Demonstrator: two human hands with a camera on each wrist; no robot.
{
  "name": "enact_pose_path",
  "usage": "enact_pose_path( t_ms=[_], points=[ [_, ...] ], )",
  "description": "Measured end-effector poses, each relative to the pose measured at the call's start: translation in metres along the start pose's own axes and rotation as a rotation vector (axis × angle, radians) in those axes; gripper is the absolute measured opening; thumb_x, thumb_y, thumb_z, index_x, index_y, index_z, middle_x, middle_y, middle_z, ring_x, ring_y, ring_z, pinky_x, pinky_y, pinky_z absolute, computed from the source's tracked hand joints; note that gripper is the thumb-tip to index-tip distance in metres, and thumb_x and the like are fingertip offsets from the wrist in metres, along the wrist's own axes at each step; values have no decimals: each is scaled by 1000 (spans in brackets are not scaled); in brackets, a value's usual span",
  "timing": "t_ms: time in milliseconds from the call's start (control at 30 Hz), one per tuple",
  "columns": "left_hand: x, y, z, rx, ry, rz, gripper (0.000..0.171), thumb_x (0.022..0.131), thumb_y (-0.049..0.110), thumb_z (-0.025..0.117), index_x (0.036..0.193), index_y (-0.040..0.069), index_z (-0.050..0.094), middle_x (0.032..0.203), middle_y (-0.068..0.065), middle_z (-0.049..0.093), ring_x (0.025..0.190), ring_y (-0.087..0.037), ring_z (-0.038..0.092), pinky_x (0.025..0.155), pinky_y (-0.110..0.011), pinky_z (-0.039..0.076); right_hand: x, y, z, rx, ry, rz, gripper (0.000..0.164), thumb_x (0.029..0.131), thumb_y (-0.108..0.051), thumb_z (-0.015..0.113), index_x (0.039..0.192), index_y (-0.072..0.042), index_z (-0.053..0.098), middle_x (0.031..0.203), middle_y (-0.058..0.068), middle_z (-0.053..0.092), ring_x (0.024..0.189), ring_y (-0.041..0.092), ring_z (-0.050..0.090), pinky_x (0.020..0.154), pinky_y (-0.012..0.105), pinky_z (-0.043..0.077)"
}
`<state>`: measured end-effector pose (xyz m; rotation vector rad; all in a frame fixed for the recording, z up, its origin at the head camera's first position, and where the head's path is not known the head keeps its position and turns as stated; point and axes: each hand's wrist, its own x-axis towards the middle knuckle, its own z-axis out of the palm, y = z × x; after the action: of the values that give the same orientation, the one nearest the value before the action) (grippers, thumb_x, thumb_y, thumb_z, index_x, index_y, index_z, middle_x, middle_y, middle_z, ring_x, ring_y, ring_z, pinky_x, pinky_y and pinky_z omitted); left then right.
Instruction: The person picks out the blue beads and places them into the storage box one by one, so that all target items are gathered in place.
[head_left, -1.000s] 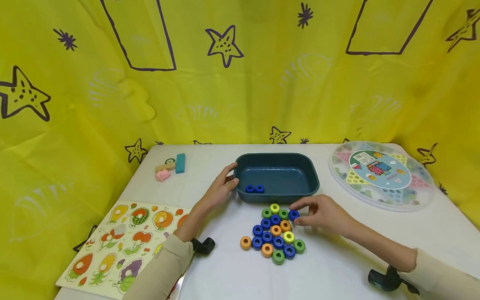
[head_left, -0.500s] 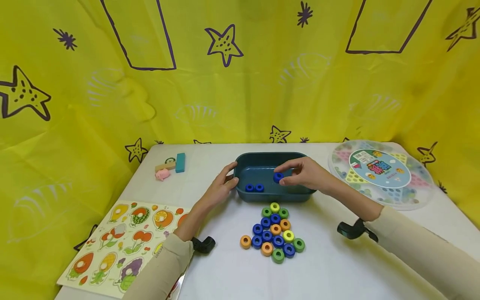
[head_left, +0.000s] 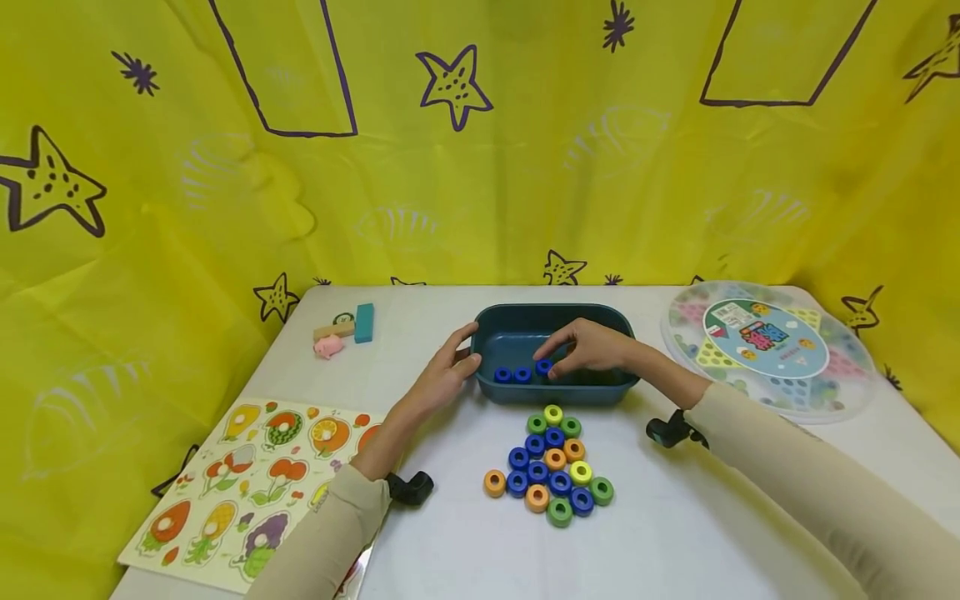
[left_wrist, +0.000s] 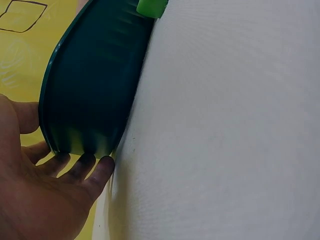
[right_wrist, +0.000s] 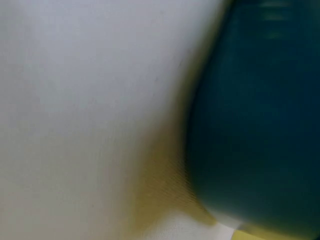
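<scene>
My left hand holds the left end of a dark teal plastic tub. In the left wrist view the fingertips press the end wall and the thumb lies at the rim. Inside the tub, my right hand pinches a blue ring bead between thumb and index finger, low over the floor. Two more blue ring beads sit to its left in the tub. In front of the tub lies a cluster of blue, green, orange and yellow ring beads. The right wrist view shows only the blurred tub and tablecloth.
A fruit puzzle board lies at the left under the left forearm. Farther back are a pink pig figure, a wooden block and a teal block. A round clear game box rests at the back right.
My right hand has picked the blue bead from the cluster's right edge and carried it up and left into the tub, beside the other two. My left hand has stayed on the tub.
</scene>
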<state>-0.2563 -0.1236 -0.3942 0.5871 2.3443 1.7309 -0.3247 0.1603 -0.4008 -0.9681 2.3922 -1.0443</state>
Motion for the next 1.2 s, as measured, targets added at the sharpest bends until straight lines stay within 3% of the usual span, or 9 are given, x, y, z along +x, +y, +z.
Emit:
enact_pose_path(
  t_ms=[333, 500, 600, 700, 833, 933, 1033, 1200],
  points=[
    [2, 0, 0, 2, -3, 1, 53, 98, 10, 43, 146, 5, 24, 151, -12, 20, 131, -35, 32, 99, -47, 34, 5, 4, 0, 9, -75, 3, 29, 77, -14, 76, 106, -15, 71, 105, -4, 66, 97, 16, 58, 79, 32, 48],
    [2, 0, 0, -4, -5, -1, 53, 98, 9, 43, 147, 5, 23, 151, -13, 19, 132, -35, 30, 99, -46, 34, 4, 1, 1, 21, -80, -5, 30, 78, -11, 75, 108, -10, 70, 108, 2, 66, 97, 19, 58, 78, 31, 48],
    [2, -1, 1, 8, -11, -1, 53, 98, 9, 43, 147, 5, 22, 152, -13, 18, 132, -35, 30, 99, -47, 34, 1, 0, 0, 5, -39, 17, 31, 77, -16, 77, 108, -13, 71, 109, 1, 65, 96, 20, 56, 78, 32, 45],
    [3, -5, 1, 15, -14, 1, 53, 98, 10, 43, 147, 5, 23, 152, -12, 18, 132, -35, 30, 99, -47, 34, -5, -2, 0, -13, 68, 33, 32, 77, -24, 77, 107, -16, 71, 108, -1, 66, 87, 18, 57, 71, 32, 46],
    [10, -23, 2, 5, -4, 0, 53, 98, 13, 45, 147, 10, 24, 152, -7, 18, 132, -32, 31, 99, -48, 33, -24, -17, 3, -22, 268, 35, 31, 80, -31, 73, 106, -15, 70, 101, -2, 67, 66, 17, 54, 57, 28, 44],
    [13, -34, 3, 7, 24, 2, 53, 98, 15, 46, 147, 15, 26, 152, -2, 21, 131, -28, 33, 99, -47, 34, -47, -34, 9, -10, 352, 20, 27, 81, -32, 73, 104, -18, 70, 90, -3, 66, 59, 19, 48, 51, 28, 40],
    [14, -36, 4, 16, 52, 5, 52, 98, 16, 47, 146, 18, 29, 150, 3, 24, 130, -25, 36, 97, -45, 37, -71, -48, 19, -11, 342, -16, 23, 81, -31, 73, 102, -22, 70, 81, -3, 63, 59, 17, 49, 50, 26, 40],
    [14, -36, 4, 27, 69, 18, 52, 97, 16, 47, 146, 18, 30, 149, 2, 26, 129, -26, 37, 96, -46, 37, -111, -57, 44, -41, 249, -53, 25, 80, -29, 74, 104, -24, 69, 88, -3, 65, 61, 10, 51, 52, 24, 41]
  ],
)
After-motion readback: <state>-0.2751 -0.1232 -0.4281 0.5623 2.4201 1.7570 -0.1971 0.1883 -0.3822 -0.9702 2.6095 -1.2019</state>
